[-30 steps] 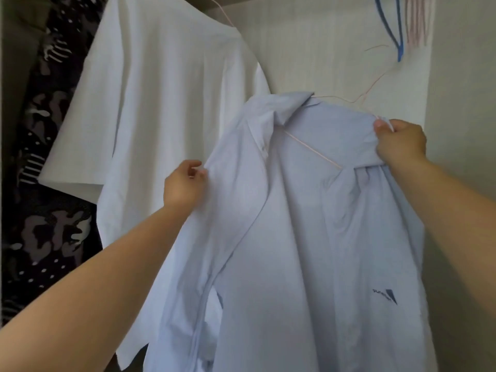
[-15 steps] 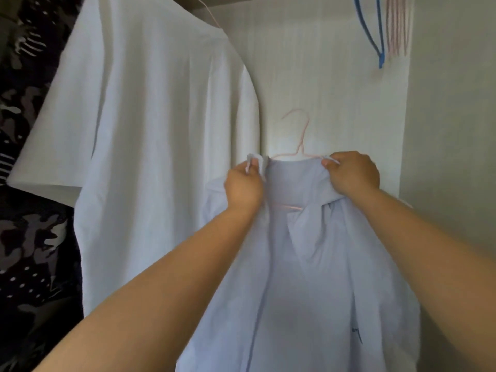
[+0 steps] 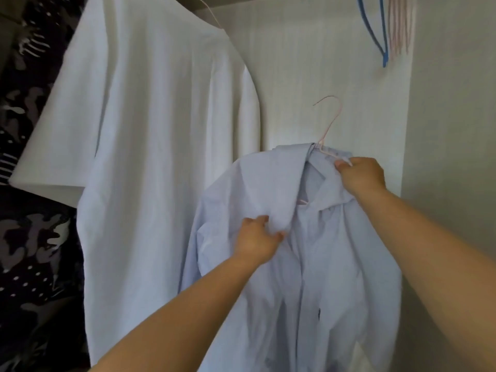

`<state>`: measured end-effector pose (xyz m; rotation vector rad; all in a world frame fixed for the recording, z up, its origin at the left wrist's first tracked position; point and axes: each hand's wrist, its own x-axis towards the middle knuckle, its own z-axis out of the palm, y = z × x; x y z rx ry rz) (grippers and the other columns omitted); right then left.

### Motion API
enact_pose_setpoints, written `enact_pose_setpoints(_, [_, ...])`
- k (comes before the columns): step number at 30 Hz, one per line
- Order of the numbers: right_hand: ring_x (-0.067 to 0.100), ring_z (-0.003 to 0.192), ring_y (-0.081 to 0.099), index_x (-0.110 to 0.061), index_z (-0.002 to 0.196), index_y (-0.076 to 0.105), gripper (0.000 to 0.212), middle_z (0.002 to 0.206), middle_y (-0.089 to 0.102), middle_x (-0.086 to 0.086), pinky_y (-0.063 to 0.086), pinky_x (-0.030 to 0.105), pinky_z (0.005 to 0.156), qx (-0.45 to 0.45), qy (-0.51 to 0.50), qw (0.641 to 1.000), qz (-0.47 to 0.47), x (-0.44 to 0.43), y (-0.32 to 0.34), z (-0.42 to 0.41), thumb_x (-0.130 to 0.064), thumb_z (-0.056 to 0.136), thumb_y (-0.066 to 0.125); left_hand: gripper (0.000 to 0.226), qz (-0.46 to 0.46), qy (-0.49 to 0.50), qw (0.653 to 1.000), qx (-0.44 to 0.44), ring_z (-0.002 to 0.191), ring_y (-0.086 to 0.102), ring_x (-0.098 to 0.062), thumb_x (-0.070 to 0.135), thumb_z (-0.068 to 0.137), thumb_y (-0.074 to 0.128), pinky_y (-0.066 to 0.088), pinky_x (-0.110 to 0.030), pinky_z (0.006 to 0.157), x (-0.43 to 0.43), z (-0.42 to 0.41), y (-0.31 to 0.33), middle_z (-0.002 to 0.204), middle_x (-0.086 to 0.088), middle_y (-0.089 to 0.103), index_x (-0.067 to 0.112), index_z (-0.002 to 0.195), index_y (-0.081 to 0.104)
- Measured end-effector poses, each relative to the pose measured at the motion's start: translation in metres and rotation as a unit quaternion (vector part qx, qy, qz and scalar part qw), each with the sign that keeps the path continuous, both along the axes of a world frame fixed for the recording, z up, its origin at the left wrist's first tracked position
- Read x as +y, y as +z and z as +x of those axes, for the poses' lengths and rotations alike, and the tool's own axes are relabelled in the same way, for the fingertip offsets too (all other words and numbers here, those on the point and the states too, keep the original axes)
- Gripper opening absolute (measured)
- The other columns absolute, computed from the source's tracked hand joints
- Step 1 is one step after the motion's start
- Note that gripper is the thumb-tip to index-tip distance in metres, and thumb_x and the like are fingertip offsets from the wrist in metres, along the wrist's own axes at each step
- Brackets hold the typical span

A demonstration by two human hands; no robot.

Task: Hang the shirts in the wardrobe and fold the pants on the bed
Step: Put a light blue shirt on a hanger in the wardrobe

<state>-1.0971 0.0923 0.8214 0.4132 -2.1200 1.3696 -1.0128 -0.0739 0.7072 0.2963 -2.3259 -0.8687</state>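
Shirt [image 3: 330, 277], pale blue, draped on pink hanger [image 3: 329, 124] before wardrobe back wall [image 3: 300, 57], just right of hanging white tee [image 3: 150, 157]. Right grip [image 3: 361, 175] pinching collar and hanger arm; left grip [image 3: 257, 238] clutching front fabric below collar

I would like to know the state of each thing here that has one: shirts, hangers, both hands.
light blue shirt: on the pink hanger, not yet hung up
pink hanger: hook free, on no rail
white T-shirt: hanging up
blue hanger: hanging, bare
left hand: pinches the shirt's front
right hand: grips shirt and hanger at the shoulder
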Motion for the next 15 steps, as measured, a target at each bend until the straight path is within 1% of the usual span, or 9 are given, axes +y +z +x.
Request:
enact_pose_setpoints(2, [0.034, 0.109, 0.057, 0.002, 0.116, 0.061, 0.04, 0.121, 0.06, 0.02, 0.047, 0.038, 0.091, -0.03, 0.03, 0.999, 0.01, 0.0, 0.004, 0.004, -0.03, 0.094, 0.052, 0.056, 0.054, 0.012, 0.991, 0.123, 0.122, 0.048, -0.022, 0.04, 0.089, 0.061, 0.037, -0.028, 0.102, -0.004, 0.001, 0.013, 0.138, -0.008, 0.041, 0.017, 0.137, 0.044])
enact_pose_setpoints(3, [0.034, 0.11, 0.057, 0.004, 0.119, 0.059, 0.041, 0.122, 0.059, 0.021, 0.046, 0.038, 0.092, -0.047, 0.04, 0.998, 0.012, 0.0, 0.005, 0.006, -0.028, 0.095, 0.052, 0.059, 0.055, 0.009, 0.983, 0.176, 0.126, 0.045, -0.02, 0.044, 0.088, 0.06, 0.036, -0.029, 0.102, -0.002, 0.002, 0.024, 0.141, -0.004, 0.039, 0.02, 0.139, 0.042])
enact_pose_setpoints(4, [0.034, 0.111, 0.056, 0.005, 0.12, 0.058, 0.041, 0.124, 0.058, 0.021, 0.045, 0.037, 0.092, -0.063, 0.046, 0.997, 0.011, 0.0, 0.006, 0.009, -0.027, 0.095, 0.051, 0.065, 0.048, -0.003, 0.979, 0.196, 0.129, 0.042, -0.019, 0.051, 0.086, 0.059, 0.035, -0.029, 0.102, 0.001, 0.003, 0.036, 0.144, -0.002, 0.036, 0.022, 0.141, 0.039])
enact_pose_setpoints(5, [0.034, 0.113, 0.055, 0.005, 0.121, 0.057, 0.04, 0.124, 0.058, 0.021, 0.045, 0.036, 0.09, -0.076, 0.052, 0.996, 0.005, -0.001, 0.006, 0.012, -0.025, 0.095, 0.051, 0.074, 0.038, -0.032, 0.98, 0.194, 0.132, 0.038, -0.018, 0.058, 0.082, 0.059, 0.034, -0.029, 0.103, 0.007, 0.003, 0.047, 0.146, 0.0, 0.033, 0.024, 0.144, 0.035])
enact_pose_setpoints(7, [0.034, 0.116, 0.054, 0.002, 0.122, 0.056, 0.037, 0.126, 0.057, 0.02, 0.045, 0.033, 0.084, -0.099, 0.075, 0.992, -0.005, -0.003, 0.004, 0.018, -0.023, 0.095, 0.05, 0.097, -0.022, -0.083, 0.988, 0.129, 0.137, 0.031, -0.018, 0.069, 0.07, 0.064, 0.031, -0.031, 0.106, 0.023, 0.003, 0.058, 0.151, 0.0, 0.026, 0.028, 0.148, 0.023])
enact_pose_setpoints(9, [0.034, 0.116, 0.054, 0.002, 0.123, 0.055, 0.036, 0.126, 0.056, 0.02, 0.045, 0.033, 0.084, -0.118, 0.102, 0.988, -0.018, -0.008, 0.003, 0.026, -0.02, 0.096, 0.049, 0.115, -0.074, -0.106, 0.99, 0.06, 0.143, 0.018, -0.021, 0.07, 0.063, 0.07, 0.027, -0.04, 0.113, 0.038, 0.002, 0.056, 0.157, -0.002, 0.012, 0.03, 0.151, 0.009])
enact_pose_setpoints(12, [0.035, 0.108, 0.057, 0.009, 0.119, 0.054, 0.031, 0.117, 0.059, 0.023, 0.046, 0.035, 0.086, -0.14, 0.16, 0.973, -0.089, -0.014, 0.005, 0.036, -0.012, 0.097, 0.048, 0.125, -0.054, -0.128, 0.989, 0.05, 0.147, 0.002, -0.018, 0.069, 0.061, 0.072, 0.015, -0.04, 0.118, 0.055, 0.0, 0.038, 0.159, 0.0, -0.007, 0.029, 0.151, -0.004])
enact_pose_setpoints(14, [0.033, 0.098, 0.059, 0.011, 0.119, 0.053, 0.034, 0.109, 0.061, 0.024, 0.044, 0.034, 0.084, -0.144, 0.183, 0.968, -0.092, -0.019, 0.006, 0.043, -0.015, 0.098, 0.046, 0.127, -0.068, -0.124, 0.988, 0.055, 0.146, -0.006, -0.018, 0.07, 0.062, 0.071, 0.01, -0.043, 0.118, 0.066, -0.001, 0.026, 0.159, 0.002, -0.012, 0.029, 0.15, -0.011])
enact_pose_setpoints(15, [0.032, 0.101, 0.057, 0.011, 0.12, 0.052, 0.037, 0.114, 0.059, 0.026, 0.044, 0.034, 0.088, -0.147, 0.189, 0.967, -0.085, -0.023, 0.006, 0.047, -0.019, 0.099, 0.044, 0.127, -0.073, -0.11, 0.99, 0.055, 0.146, -0.009, -0.018, 0.07, 0.063, 0.07, 0.009, -0.047, 0.118, 0.072, 0.0, 0.022, 0.159, 0.002, -0.014, 0.029, 0.149, -0.015])
